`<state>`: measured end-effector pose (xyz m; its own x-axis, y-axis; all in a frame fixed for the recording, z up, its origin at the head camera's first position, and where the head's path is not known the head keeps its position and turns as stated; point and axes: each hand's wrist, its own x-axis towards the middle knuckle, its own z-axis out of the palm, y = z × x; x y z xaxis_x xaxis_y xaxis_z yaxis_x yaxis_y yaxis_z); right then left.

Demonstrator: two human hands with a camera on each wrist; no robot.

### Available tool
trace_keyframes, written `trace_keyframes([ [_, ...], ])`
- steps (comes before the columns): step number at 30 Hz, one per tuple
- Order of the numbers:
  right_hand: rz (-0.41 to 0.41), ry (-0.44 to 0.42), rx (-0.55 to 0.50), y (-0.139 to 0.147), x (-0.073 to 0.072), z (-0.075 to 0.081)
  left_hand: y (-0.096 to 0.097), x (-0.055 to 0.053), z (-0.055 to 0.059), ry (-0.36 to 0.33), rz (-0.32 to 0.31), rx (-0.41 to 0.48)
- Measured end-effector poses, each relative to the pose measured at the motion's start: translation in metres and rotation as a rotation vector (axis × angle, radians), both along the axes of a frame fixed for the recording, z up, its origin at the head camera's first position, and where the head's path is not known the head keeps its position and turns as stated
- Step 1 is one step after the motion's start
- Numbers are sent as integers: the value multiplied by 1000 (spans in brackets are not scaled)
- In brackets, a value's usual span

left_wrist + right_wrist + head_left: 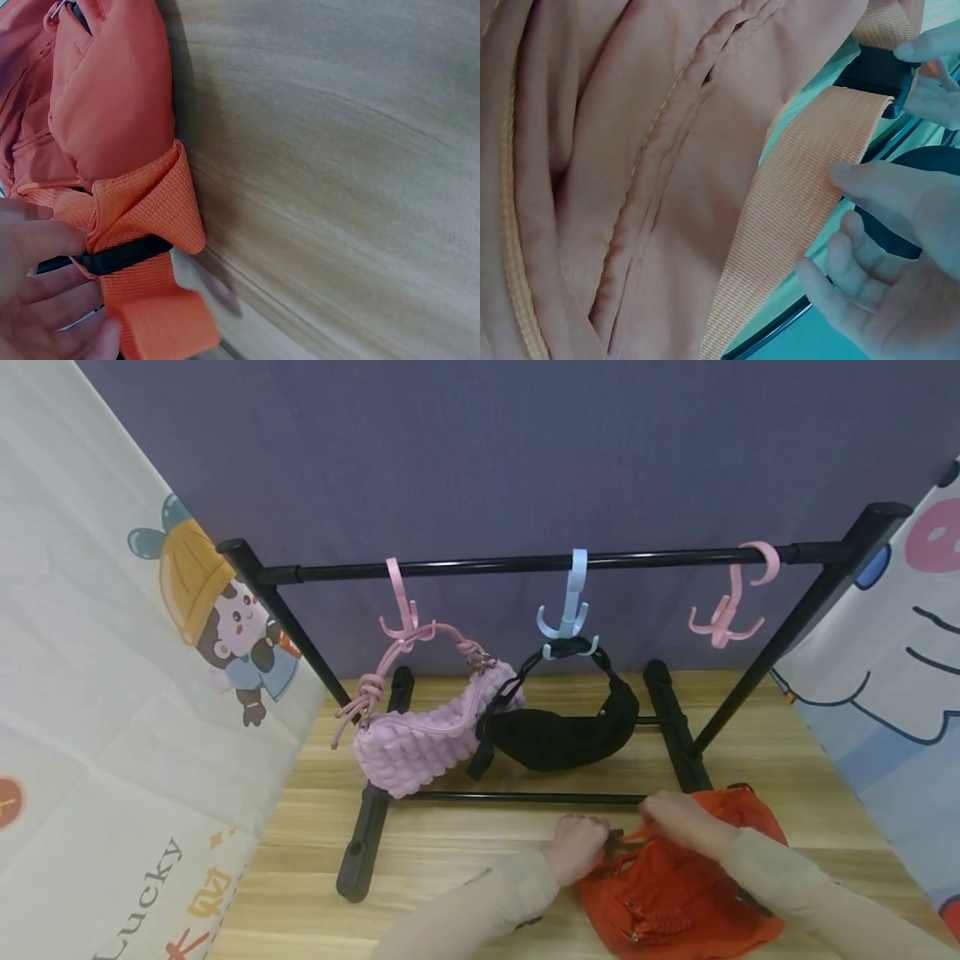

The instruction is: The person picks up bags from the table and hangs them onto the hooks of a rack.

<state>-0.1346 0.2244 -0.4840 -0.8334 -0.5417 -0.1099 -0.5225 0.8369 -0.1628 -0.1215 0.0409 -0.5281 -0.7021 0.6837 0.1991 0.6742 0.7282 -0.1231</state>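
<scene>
An orange-red bag [663,893] lies on the wooden tabletop at the lower right of the head view, with zips on its front. My left hand [577,850] holds its orange strap at a black buckle [124,255], beside the bag's left edge. A loose strap end [169,322] hangs past that buckle in the left wrist view. Over the bag's upper part, my right hand [681,820] pinches the flat orange webbing [795,195] between thumb and fingers, a short way from the buckle.
Behind the bag stands a black rack [480,565]. A lilac puffy bag [420,743] hangs from a pink hook [405,602], and a black bag [562,739] from a blue hook [573,593]. Another pink hook [723,618] on the right carries nothing. Printed cloths flank both sides.
</scene>
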Motion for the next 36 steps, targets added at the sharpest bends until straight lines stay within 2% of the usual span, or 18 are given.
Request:
trace_keyframes([
  [2,11,30,0,0,0,1,-1,-1,1,40,-11,-7],
  [4,26,87,-10,1,0,3,-2,-2,3,49,-11,-12],
  [6,51,157,-27,1,-1,4,-4,-4,5,25,-5,-18],
  [9,77,220,-44,1,-3,6,-7,-6,8,-70,13,-22],
  [11,81,195,-47,2,-4,8,-9,-8,10,-145,19,-19],
  [13,68,129,-57,2,-5,11,-11,-10,12,-206,20,-12],
  [17,30,-30,-130,3,-5,17,-13,-14,13,-291,11,26],
  [20,9,-107,-188,5,-5,21,-15,-18,11,-346,15,69],
  [24,1,-128,-242,6,-5,26,-17,-24,13,-460,51,166],
  [29,-17,-149,-277,7,-5,35,-21,-28,24,-589,113,312],
  [36,-57,-189,-301,10,-7,48,-28,-34,42,-707,99,529],
])
